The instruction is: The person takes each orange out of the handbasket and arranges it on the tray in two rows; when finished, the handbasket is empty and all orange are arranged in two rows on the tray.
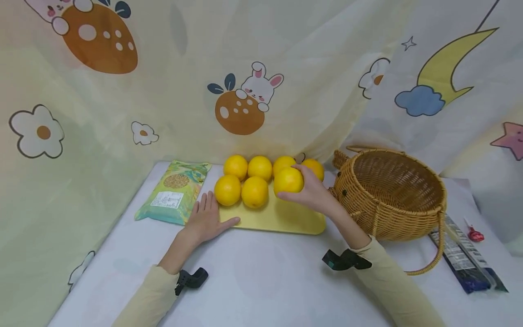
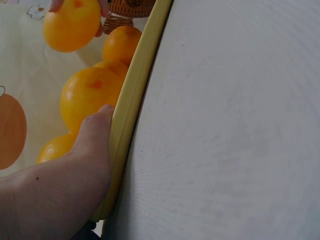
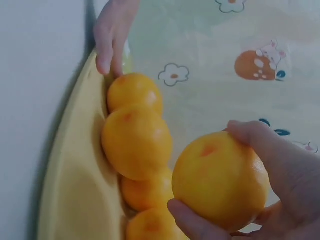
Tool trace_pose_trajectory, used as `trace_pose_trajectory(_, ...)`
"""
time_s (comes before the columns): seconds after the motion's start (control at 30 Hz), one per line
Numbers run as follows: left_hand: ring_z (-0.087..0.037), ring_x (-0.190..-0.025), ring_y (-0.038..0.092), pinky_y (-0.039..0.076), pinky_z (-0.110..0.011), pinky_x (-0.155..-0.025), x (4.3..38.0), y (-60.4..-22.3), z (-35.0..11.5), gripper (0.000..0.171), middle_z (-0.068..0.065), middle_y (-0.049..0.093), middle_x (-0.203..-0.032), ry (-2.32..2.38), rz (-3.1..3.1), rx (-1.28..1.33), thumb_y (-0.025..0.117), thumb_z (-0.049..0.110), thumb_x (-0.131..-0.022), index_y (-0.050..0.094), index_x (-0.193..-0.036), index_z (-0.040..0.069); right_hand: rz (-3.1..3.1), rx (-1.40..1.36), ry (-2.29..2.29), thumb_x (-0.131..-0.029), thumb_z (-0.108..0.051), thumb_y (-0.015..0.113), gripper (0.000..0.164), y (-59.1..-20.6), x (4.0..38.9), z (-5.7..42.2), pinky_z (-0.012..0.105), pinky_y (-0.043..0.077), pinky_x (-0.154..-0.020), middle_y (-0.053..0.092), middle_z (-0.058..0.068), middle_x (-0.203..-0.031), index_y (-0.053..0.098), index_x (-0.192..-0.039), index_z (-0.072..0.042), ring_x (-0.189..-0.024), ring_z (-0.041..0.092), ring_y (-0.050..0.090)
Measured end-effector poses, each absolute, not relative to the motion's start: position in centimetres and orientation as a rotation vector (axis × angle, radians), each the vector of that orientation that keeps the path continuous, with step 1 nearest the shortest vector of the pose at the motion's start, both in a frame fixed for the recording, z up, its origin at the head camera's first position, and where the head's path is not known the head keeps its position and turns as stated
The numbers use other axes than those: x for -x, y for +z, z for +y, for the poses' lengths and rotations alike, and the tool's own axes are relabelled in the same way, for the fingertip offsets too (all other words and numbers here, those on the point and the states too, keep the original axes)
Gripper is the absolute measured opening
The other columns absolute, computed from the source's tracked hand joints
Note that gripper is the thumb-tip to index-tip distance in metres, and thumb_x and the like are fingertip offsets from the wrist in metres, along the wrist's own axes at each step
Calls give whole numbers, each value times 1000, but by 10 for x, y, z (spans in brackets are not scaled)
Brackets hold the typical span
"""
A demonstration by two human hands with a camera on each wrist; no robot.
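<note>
My right hand [image 1: 312, 190] grips an orange [image 1: 288, 180] between thumb and fingers, above the right half of a yellow tray [image 1: 282, 220]. In the right wrist view the held orange [image 3: 220, 182] is apart from the others. Several more oranges [image 1: 255, 192] sit on the tray, a back row and two in front at the left. My left hand [image 1: 206, 218] lies with straight fingers at the tray's left front corner, its thumb along the front edge. The left wrist view shows that thumb against the tray rim [image 2: 131, 105].
A green bag [image 1: 173, 193] with a white label lies left of the tray. To the right stands a wicker basket [image 1: 367, 200] with its handle down on the table. Dark flat packets [image 1: 466, 259] and a red lollipop [image 1: 475, 235] lie at far right. A patterned cloth [image 1: 310, 91] hangs behind.
</note>
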State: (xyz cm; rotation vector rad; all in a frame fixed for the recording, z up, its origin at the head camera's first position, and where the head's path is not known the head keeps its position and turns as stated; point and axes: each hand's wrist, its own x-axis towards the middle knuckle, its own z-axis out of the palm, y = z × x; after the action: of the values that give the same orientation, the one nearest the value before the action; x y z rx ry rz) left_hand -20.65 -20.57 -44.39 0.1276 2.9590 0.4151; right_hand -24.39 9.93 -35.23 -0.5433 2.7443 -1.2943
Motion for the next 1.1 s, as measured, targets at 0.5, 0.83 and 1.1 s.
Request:
trace_pose_trajectory(0.5,-47,-149,2,5,-62,-121,206,-443,-209,123,-31,2,-159,410,2973,-120,40,83,-81,3,-151,-10,2594,196,-1534,-79,-47,76,95,-390,249,89,52,41,-109,34,17,-151,22,-151,-15,-131,33,46)
trace_pose_trajectory(0.83,-48,-148,3,6,-63,-120,206,-441,-206,122,-31,3,-159,412,2959,-141,42,82,-81,4,-151,-11,2670,220,-1523,-75,-42,80,93,-408,250,93,52,41,-108,36,13,-150,31,-147,-10,-130,32,45)
trace_pose_trajectory(1.1,-44,-150,1,4,-61,-121,209,-443,-206,123,-30,1,-160,416,2950,-141,41,83,-81,1,-152,-9,2713,124,-1429,-74,-51,78,92,-417,252,98,50,45,-104,46,14,-147,36,-147,-14,-126,32,51)
